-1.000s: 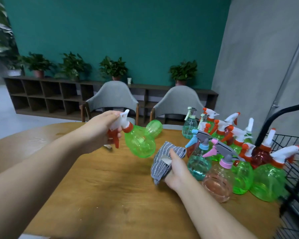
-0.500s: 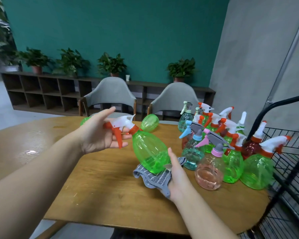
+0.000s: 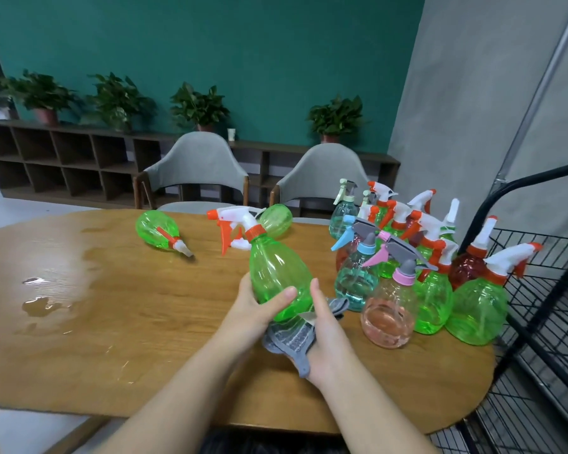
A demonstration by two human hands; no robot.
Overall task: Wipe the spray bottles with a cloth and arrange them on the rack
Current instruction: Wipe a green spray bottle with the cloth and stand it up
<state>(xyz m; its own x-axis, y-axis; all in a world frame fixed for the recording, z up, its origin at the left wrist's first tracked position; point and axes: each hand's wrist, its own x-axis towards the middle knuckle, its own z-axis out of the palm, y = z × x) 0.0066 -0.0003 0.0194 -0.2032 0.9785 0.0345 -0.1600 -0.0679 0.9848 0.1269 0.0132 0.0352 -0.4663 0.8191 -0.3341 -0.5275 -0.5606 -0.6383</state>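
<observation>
One head-worn wide-angle view looks forward and down from the person's near side across the bench (image 3: 118, 322), close over both hands (image 3: 253, 309), facing the chairs (image 3: 197, 165) and teal wall (image 3: 210, 44) beyond

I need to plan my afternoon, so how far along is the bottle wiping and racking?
Early, by the look of it. Done: nothing shows on the black wire rack. In hand: the left hand grips a clear green spray bottle while the right hand presses a grey striped cloth under it. Left: the cluster of upright spray bottles and two green bottles lying on the wooden table.
</observation>
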